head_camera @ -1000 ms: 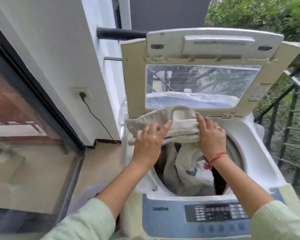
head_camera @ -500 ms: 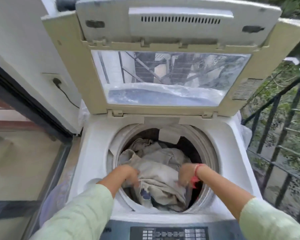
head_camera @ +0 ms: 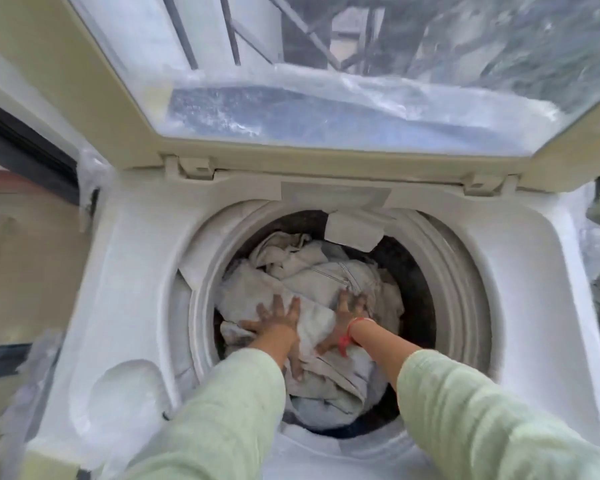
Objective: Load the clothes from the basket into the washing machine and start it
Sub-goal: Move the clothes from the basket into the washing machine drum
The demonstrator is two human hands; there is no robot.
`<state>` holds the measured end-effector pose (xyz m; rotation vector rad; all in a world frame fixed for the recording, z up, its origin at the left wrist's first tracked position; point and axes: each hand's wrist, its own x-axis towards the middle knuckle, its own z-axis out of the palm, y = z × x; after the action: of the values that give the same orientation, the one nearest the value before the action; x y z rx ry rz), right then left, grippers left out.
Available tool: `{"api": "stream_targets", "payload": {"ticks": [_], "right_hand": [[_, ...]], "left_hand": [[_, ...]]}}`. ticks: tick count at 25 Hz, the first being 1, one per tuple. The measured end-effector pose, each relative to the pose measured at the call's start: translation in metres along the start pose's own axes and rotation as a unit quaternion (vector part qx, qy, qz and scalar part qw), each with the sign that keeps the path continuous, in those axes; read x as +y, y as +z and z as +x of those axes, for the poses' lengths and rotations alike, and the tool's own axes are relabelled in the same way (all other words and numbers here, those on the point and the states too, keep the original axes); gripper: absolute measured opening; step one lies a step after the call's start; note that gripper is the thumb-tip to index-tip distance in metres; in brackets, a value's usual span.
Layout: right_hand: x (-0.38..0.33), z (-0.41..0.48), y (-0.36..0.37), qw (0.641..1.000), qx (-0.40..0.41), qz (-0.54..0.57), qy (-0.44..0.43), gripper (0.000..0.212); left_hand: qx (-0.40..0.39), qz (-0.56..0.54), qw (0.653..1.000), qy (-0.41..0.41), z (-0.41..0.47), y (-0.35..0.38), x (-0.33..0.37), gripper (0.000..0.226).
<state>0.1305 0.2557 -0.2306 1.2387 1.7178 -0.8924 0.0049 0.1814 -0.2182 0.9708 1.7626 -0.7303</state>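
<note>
A white top-loading washing machine [head_camera: 516,292] fills the view, its lid [head_camera: 291,157] raised upright at the back. Inside the round drum [head_camera: 454,296] lies a heap of beige and pale grey clothes [head_camera: 312,271]. My left hand [head_camera: 278,320] lies flat on the heap with fingers spread. Just to its right, my right hand [head_camera: 350,310], a red thread at the wrist, presses flat on the same clothes. Neither hand grips any cloth. Both sleeves are pale green. The basket and the control panel are out of view.
The lid's glass window [head_camera: 326,81] reflects a railing and trees. Clear plastic wrap [head_camera: 87,178] hangs off the machine's left side, beside a dark-framed glass door [head_camera: 18,147]. Greenery shows past the machine's right edge.
Both hands carried a beige garment from above the opening down into the drum and let go of it. They now press flat on the pile. The camera has leaned closer over the drum.
</note>
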Motion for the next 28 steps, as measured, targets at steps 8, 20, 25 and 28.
{"api": "stream_targets", "payload": {"ticks": [8, 20, 25, 28], "right_hand": [[0.004, 0.058, -0.009, 0.999, -0.009, 0.037, 0.017, 0.132], [-0.016, -0.216, -0.089, 0.846, 0.253, 0.417, -0.215, 0.020], [-0.130, -0.331, -0.024, 0.798, 0.288, 0.407, -0.338, 0.019], [-0.237, -0.351, 0.030, 0.789, 0.201, 0.429, -0.392, 0.020]], "left_hand": [[0.022, 0.062, 0.998, 0.010, 0.042, -0.023, 0.004, 0.133], [0.463, 0.056, 0.831, 0.304, -0.195, -0.063, -0.097, 0.034], [0.641, -0.229, 0.661, 0.316, -0.253, 0.018, -0.251, 0.020], [0.609, -0.322, 0.682, 0.246, -0.239, 0.081, -0.365, 0.023]]}}
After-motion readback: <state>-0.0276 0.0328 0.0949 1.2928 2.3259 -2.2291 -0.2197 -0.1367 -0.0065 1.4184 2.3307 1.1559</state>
